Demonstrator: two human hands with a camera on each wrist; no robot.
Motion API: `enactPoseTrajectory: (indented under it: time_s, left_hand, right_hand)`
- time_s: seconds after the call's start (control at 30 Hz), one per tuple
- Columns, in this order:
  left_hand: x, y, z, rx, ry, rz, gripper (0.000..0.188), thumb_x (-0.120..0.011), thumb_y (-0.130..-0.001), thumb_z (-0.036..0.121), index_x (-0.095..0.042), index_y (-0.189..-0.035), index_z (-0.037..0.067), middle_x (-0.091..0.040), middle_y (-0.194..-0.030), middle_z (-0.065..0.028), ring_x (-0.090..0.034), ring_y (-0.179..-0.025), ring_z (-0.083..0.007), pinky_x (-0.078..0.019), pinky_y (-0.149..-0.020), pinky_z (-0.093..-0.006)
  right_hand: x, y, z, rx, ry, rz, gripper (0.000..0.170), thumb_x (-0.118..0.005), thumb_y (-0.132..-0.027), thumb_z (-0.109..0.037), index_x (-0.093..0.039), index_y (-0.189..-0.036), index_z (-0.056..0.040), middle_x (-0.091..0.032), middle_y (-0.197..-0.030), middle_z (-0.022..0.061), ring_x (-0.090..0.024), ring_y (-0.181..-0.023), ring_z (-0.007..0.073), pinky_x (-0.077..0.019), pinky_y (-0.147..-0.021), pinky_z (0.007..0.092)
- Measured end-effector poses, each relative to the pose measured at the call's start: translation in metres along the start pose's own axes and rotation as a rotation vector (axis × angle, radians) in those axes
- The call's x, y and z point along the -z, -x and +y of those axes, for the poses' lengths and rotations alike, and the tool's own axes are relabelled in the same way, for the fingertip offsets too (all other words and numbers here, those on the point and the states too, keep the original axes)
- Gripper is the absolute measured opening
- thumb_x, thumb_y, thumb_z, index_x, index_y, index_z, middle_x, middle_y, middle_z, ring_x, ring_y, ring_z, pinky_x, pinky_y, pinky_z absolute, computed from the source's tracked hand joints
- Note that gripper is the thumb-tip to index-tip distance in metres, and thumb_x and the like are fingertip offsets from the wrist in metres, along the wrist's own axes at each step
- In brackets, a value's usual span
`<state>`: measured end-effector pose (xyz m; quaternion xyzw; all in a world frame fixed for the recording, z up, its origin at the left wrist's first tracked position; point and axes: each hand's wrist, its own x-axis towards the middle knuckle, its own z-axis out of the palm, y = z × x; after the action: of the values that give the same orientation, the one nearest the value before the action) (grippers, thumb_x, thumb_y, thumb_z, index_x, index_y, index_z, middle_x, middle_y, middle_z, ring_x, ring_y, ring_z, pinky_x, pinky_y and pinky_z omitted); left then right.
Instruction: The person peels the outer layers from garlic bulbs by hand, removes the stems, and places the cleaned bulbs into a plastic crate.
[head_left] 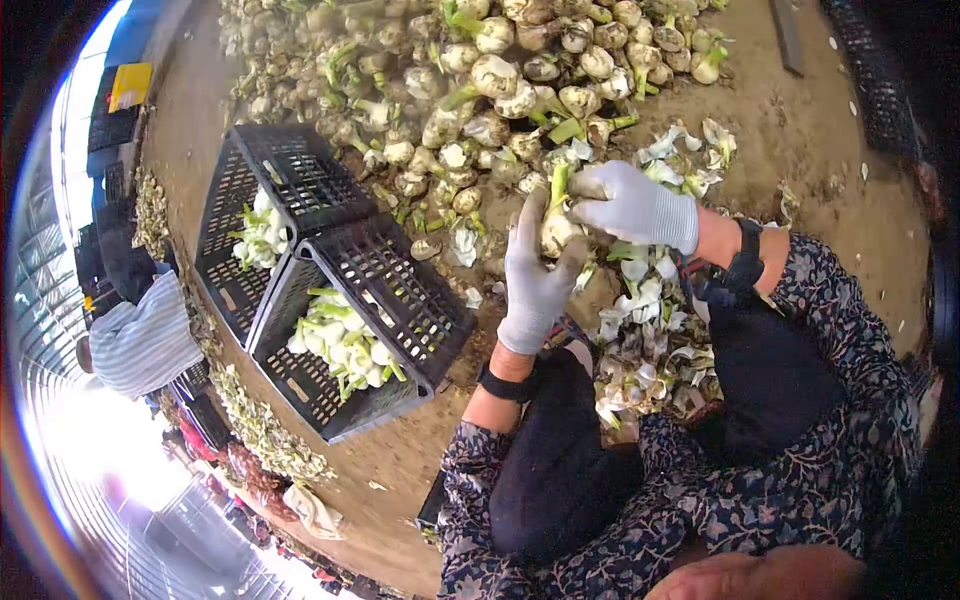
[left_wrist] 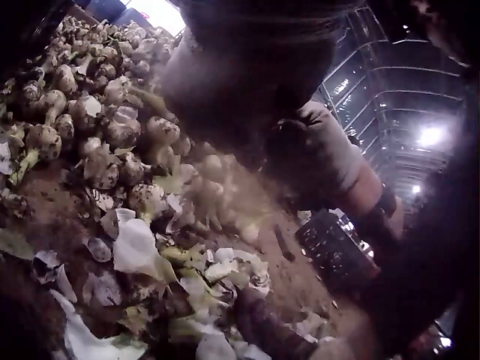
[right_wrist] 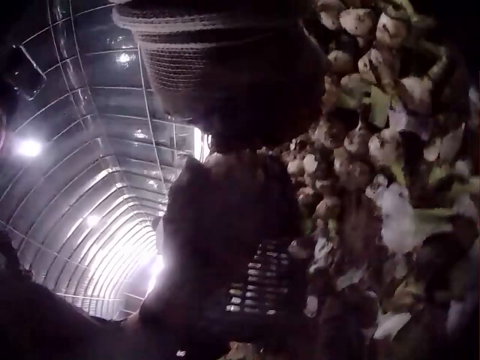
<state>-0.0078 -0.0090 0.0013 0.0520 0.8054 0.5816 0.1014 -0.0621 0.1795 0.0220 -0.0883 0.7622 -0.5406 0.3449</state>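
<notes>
In the head view my left hand [head_left: 535, 280], in a pale, soiled glove, grips a white bulb [head_left: 562, 232] from its left side. A short green stalk [head_left: 559, 183] points up from this bulb. My right hand [head_left: 632, 206], gloved the same way, pinches the bulb from the right with bent fingers near the stalk's base. Around and below the hands lie loose peeled skins [head_left: 640, 325], white and green. The left wrist view shows the dark back of my left hand [left_wrist: 232, 82], with the bulb hidden behind it. My right hand is mostly in shadow in the right wrist view.
A big heap of dirty bulbs [head_left: 495, 75] lies beyond the hands. Two black crates, one farther off [head_left: 310, 180] and one nearer [head_left: 400, 300], lean together at left, with cleaned white bulbs [head_left: 345, 345] inside. Another person [head_left: 150, 335] sits far left. My legs flank the peelings.
</notes>
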Motion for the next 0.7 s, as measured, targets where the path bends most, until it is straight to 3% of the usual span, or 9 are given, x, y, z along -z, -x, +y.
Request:
enactPoseTrajectory:
  time_s: [0.17,0.23,0.27,0.4,0.43,0.47,0.53,0.63,0.7]
  left_hand:
    - [0.008,0.004,0.020,0.205,0.460,0.006,0.079,-0.068,-0.086,0.034,-0.031,-0.141,-0.007,-0.056,-0.121,-0.0145,-0.060,-0.100,-0.0187,-0.0521,-0.081,-0.0294]
    - [0.016,0.007,0.021,0.256,0.527,0.044,0.088,-0.069,-0.085,0.040,-0.025,-0.143,-0.008,-0.054,-0.124,-0.0156,-0.060,-0.101,-0.0189,-0.0526,-0.081,-0.0287]
    - [0.017,0.007,0.013,0.194,0.447,0.061,0.089,-0.069,-0.085,0.040,-0.023,-0.144,-0.008,-0.048,-0.130,-0.0177,-0.056,-0.108,-0.0212,-0.0479,-0.088,-0.0306]
    - [0.011,0.004,0.005,-0.082,0.057,0.096,0.092,-0.070,-0.084,0.035,-0.017,-0.146,-0.008,-0.030,-0.147,-0.0235,-0.041,-0.128,-0.0275,-0.0313,-0.108,-0.0352]
    - [0.010,0.006,0.024,-0.017,0.086,0.044,0.088,-0.069,-0.084,0.027,-0.016,-0.145,-0.008,-0.031,-0.146,-0.0245,-0.039,-0.130,-0.0297,-0.0301,-0.109,-0.0379]
    - [0.011,0.006,0.015,-0.122,-0.203,0.018,0.082,-0.065,-0.085,0.020,-0.016,-0.145,-0.008,-0.032,-0.145,-0.0247,-0.040,-0.129,-0.0339,-0.0301,-0.109,-0.0399]
    - [0.010,0.006,0.018,-0.255,-0.340,0.072,0.077,-0.063,-0.085,0.015,-0.019,-0.144,-0.007,-0.036,-0.140,-0.0241,-0.045,-0.123,-0.0342,-0.0368,-0.104,-0.0388]
    - [-0.005,0.004,0.032,0.065,0.374,0.225,0.060,-0.057,-0.091,0.031,-0.036,-0.135,-0.005,-0.052,-0.119,-0.0210,-0.058,-0.100,-0.0279,-0.0499,-0.085,-0.0332]
    - [0.023,0.002,0.014,0.386,1.103,-0.179,0.058,-0.046,-0.093,0.047,-0.046,-0.124,-0.002,-0.057,-0.102,-0.0164,-0.060,-0.083,-0.0227,-0.0508,-0.069,-0.0294]
  right_hand:
    - [0.030,-0.020,0.030,0.399,0.207,-0.076,0.035,-0.057,-0.081,-0.017,-0.064,-0.114,-0.0078,-0.067,-0.079,0.0132,-0.062,-0.066,0.0163,-0.0488,-0.064,0.0328]
    - [0.042,-0.011,0.019,0.191,0.300,-0.070,0.037,-0.058,-0.081,-0.018,-0.064,-0.118,-0.0116,-0.068,-0.087,0.0140,-0.064,-0.071,0.0179,-0.0499,-0.068,0.0329]
    - [0.047,-0.008,0.015,0.088,0.347,-0.070,0.039,-0.058,-0.082,-0.018,-0.064,-0.120,-0.0135,-0.069,-0.090,0.0144,-0.065,-0.073,0.0187,-0.0504,-0.070,0.0329]
    - [0.015,-0.009,0.020,0.308,0.149,0.169,0.041,-0.070,-0.080,-0.022,-0.064,-0.118,-0.0068,-0.071,-0.093,0.0113,-0.065,-0.081,0.0160,-0.0497,-0.078,0.0316]
    - [0.008,-0.012,0.016,0.363,-0.009,0.162,0.036,-0.073,-0.080,-0.024,-0.066,-0.108,-0.0022,-0.070,-0.085,0.0058,-0.060,-0.078,0.0101,-0.0481,-0.077,0.0292]
    - [0.004,-0.013,0.012,0.306,-0.045,0.117,0.034,-0.073,-0.080,-0.023,-0.067,-0.105,-0.0017,-0.069,-0.083,0.0048,-0.059,-0.077,0.0088,-0.0476,-0.075,0.0285]
    - [0.000,-0.011,0.002,0.193,-0.115,0.022,0.030,-0.073,-0.080,-0.022,-0.067,-0.099,-0.0007,-0.067,-0.079,0.0029,-0.055,-0.075,0.0063,-0.0465,-0.072,0.0271]
    - [-0.002,-0.007,-0.003,0.221,-0.119,0.068,0.020,-0.069,-0.083,-0.018,-0.067,-0.092,-0.0002,-0.065,-0.077,0.0004,-0.052,-0.073,0.0046,-0.0448,-0.068,0.0248]
    - [-0.007,-0.010,0.011,0.248,-0.140,0.069,0.018,-0.064,-0.087,-0.014,-0.067,-0.097,0.0008,-0.067,-0.082,-0.0003,-0.053,-0.076,0.0041,-0.0455,-0.069,0.0248]
